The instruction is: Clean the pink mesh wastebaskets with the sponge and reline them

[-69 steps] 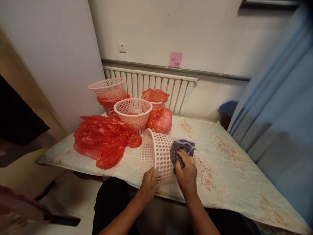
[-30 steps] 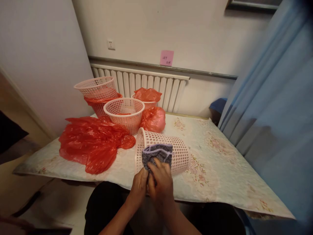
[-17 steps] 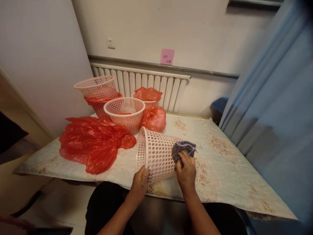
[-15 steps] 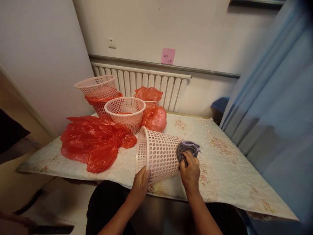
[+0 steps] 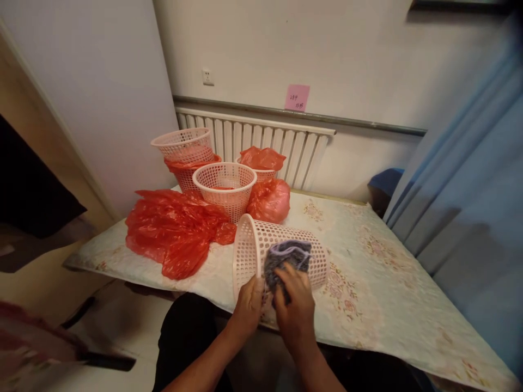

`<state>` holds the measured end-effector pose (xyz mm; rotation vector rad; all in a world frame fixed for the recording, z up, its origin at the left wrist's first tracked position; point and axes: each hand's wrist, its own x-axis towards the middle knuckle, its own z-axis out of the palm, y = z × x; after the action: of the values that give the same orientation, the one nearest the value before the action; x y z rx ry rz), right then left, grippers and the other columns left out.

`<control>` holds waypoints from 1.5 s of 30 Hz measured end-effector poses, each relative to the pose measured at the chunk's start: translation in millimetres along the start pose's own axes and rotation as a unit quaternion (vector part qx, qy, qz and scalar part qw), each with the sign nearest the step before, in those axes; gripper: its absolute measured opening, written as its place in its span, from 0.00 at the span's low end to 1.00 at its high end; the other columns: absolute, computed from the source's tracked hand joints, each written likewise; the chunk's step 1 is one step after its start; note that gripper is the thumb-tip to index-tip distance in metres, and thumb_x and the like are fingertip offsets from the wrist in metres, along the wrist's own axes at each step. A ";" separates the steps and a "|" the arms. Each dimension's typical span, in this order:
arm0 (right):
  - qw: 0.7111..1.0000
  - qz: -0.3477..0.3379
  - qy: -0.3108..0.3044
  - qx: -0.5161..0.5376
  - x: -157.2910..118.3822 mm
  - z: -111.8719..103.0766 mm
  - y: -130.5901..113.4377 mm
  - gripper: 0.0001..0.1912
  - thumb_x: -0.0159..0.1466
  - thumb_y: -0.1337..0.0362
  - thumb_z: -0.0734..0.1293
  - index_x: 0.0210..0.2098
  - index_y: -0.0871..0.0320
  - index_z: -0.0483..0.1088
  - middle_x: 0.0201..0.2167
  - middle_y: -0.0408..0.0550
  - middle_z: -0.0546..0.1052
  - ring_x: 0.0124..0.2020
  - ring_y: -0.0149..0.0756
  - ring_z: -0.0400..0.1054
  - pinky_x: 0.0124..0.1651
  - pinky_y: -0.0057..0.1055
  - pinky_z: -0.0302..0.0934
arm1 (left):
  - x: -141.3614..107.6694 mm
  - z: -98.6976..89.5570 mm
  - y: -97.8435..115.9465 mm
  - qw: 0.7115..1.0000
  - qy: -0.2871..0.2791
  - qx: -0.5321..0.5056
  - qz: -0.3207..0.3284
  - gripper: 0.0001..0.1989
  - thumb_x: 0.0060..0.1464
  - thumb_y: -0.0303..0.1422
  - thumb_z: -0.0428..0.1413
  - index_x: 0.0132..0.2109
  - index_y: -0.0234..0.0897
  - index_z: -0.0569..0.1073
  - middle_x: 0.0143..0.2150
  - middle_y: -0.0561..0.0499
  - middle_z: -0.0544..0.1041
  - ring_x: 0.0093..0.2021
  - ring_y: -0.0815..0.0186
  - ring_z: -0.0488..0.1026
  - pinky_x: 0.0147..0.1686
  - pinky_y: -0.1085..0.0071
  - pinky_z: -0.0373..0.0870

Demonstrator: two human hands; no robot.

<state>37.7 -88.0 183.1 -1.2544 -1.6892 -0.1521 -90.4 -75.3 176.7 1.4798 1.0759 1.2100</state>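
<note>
We have our left hand (image 5: 249, 302) closed on the rim of the pale pink basket (image 5: 316, 264), the thumb along its near edge. Our right hand (image 5: 295, 307) grips a dark gray cloth (image 5: 273, 267), fingers bent over it, and holds it against the basket's holed side. The basket lies on its side on the flowered cover (image 5: 388, 305), mouth to our left, just in front of an upright basket (image 5: 231, 198).
</note>
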 end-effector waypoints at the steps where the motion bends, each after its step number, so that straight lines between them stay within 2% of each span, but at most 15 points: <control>1: 1.000 -0.022 -0.012 0.009 -1.6 1.8 -7.8 0.18 0.62 0.73 0.59 0.50 0.57 0.70 0.53 0.53 0.71 0.53 0.42 0.63 0.53 0.43 0.61 | -0.1 -0.8 2.6 1.000 0.004 -0.006 -0.002 0.23 0.63 0.48 0.39 0.36 0.36 0.70 0.34 0.48 0.75 0.35 0.63 0.68 0.42 0.67 0.67; 3: 0.999 -0.045 -0.020 0.017 -2.8 4.8 -12.6 0.19 0.62 0.74 0.59 0.50 0.57 0.69 0.54 0.53 0.71 0.51 0.41 0.64 0.52 0.42 0.62 | 0.2 -3.3 4.3 1.000 0.008 -0.013 -0.010 0.23 0.63 0.48 0.39 0.35 0.37 0.69 0.35 0.48 0.74 0.36 0.63 0.69 0.43 0.67 0.67; 5: 0.999 -0.046 -0.007 0.007 -1.2 6.4 -3.3 0.19 0.61 0.74 0.59 0.49 0.57 0.70 0.52 0.53 0.72 0.50 0.41 0.64 0.51 0.43 0.62 | 1.7 -5.7 2.4 1.000 0.006 -0.013 -0.025 0.24 0.62 0.50 0.39 0.35 0.37 0.69 0.33 0.49 0.73 0.36 0.62 0.69 0.43 0.66 0.67; 11: 0.995 0.023 0.058 -0.079 1.2 -0.9 61.0 0.16 0.62 0.70 0.58 0.47 0.59 0.71 0.48 0.55 0.74 0.51 0.44 0.64 0.52 0.48 0.60 | 8.3 -5.5 -4.2 0.998 0.009 -0.031 -0.056 0.25 0.60 0.53 0.40 0.33 0.37 0.67 0.32 0.49 0.73 0.36 0.62 0.70 0.39 0.67 0.68; 14: 0.989 0.060 0.082 -0.109 -1.4 -9.5 84.3 0.16 0.62 0.69 0.58 0.46 0.61 0.72 0.48 0.56 0.74 0.50 0.45 0.64 0.52 0.47 0.60 | 4.9 -5.4 -7.1 0.999 -0.004 -0.028 -0.034 0.23 0.61 0.51 0.41 0.35 0.36 0.69 0.33 0.49 0.75 0.35 0.62 0.70 0.40 0.68 0.68; 16: 0.986 0.081 0.082 -0.116 -1.7 -14.3 91.2 0.16 0.62 0.69 0.58 0.46 0.62 0.72 0.48 0.56 0.74 0.49 0.45 0.64 0.52 0.47 0.60 | -0.5 -7.1 -11.0 1.000 -0.012 -0.007 -0.008 0.22 0.61 0.49 0.43 0.38 0.36 0.71 0.35 0.48 0.76 0.37 0.62 0.70 0.41 0.68 0.68; 20: 0.986 0.103 0.079 -0.109 2.9 -15.3 82.6 0.17 0.61 0.69 0.59 0.45 0.62 0.73 0.48 0.55 0.75 0.49 0.46 0.64 0.53 0.46 0.60 | -10.5 -11.8 -17.9 0.999 -0.029 0.018 0.031 0.22 0.61 0.47 0.44 0.43 0.34 0.73 0.40 0.45 0.77 0.41 0.59 0.71 0.44 0.67 0.67; 23: 0.989 0.090 0.078 -0.082 4.7 -7.9 54.5 0.16 0.62 0.70 0.59 0.46 0.61 0.72 0.48 0.55 0.74 0.50 0.45 0.64 0.53 0.47 0.59 | -10.8 -13.1 -14.9 0.999 -0.027 0.006 0.028 0.23 0.62 0.47 0.43 0.45 0.34 0.73 0.41 0.44 0.77 0.42 0.59 0.72 0.46 0.66 0.67; 27: 0.999 -0.003 0.029 -0.015 -2.8 5.8 3.5 0.17 0.62 0.72 0.59 0.48 0.59 0.71 0.50 0.54 0.73 0.52 0.43 0.64 0.53 0.44 0.60 | -2.4 -13.7 -1.4 1.000 0.000 0.007 0.000 0.23 0.62 0.48 0.41 0.38 0.35 0.72 0.32 0.48 0.76 0.33 0.63 0.70 0.36 0.68 0.69; 30: 0.998 -0.051 -0.011 0.021 -8.4 12.7 -15.6 0.20 0.61 0.74 0.59 0.51 0.57 0.69 0.54 0.54 0.70 0.53 0.42 0.63 0.53 0.43 0.60 | 4.3 -16.5 5.5 1.000 0.013 0.008 0.004 0.22 0.62 0.48 0.41 0.34 0.37 0.70 0.28 0.51 0.72 0.30 0.65 0.68 0.33 0.70 0.67; 36: 0.998 -0.047 0.030 -0.006 -1.2 13.1 5.4 0.17 0.61 0.75 0.60 0.48 0.59 0.69 0.50 0.55 0.72 0.50 0.42 0.64 0.52 0.44 0.61 | 3.8 -17.8 -0.3 0.999 0.038 0.032 -0.007 0.21 0.61 0.49 0.42 0.33 0.36 0.68 0.28 0.53 0.69 0.30 0.65 0.66 0.33 0.70 0.65; 41: 0.999 -0.041 0.016 -0.015 0.5 11.5 11.8 0.17 0.62 0.75 0.60 0.49 0.59 0.69 0.51 0.55 0.72 0.51 0.42 0.63 0.53 0.45 0.60 | -4.8 -13.5 -4.7 0.999 0.023 0.028 0.020 0.21 0.61 0.47 0.41 0.36 0.35 0.69 0.33 0.49 0.73 0.34 0.63 0.68 0.37 0.68 0.66; 45: 0.999 -0.016 0.021 -0.038 0.1 10.7 31.5 0.17 0.62 0.74 0.59 0.48 0.59 0.70 0.50 0.54 0.73 0.51 0.42 0.63 0.53 0.45 0.60 | -2.1 -16.0 -8.0 0.999 0.014 0.044 0.017 0.21 0.62 0.47 0.40 0.33 0.36 0.67 0.31 0.50 0.71 0.33 0.63 0.67 0.35 0.69 0.64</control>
<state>55.6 -67.1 164.4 -1.2705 -1.6811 -0.2627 -107.1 -73.8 170.0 1.5580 1.1406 1.2237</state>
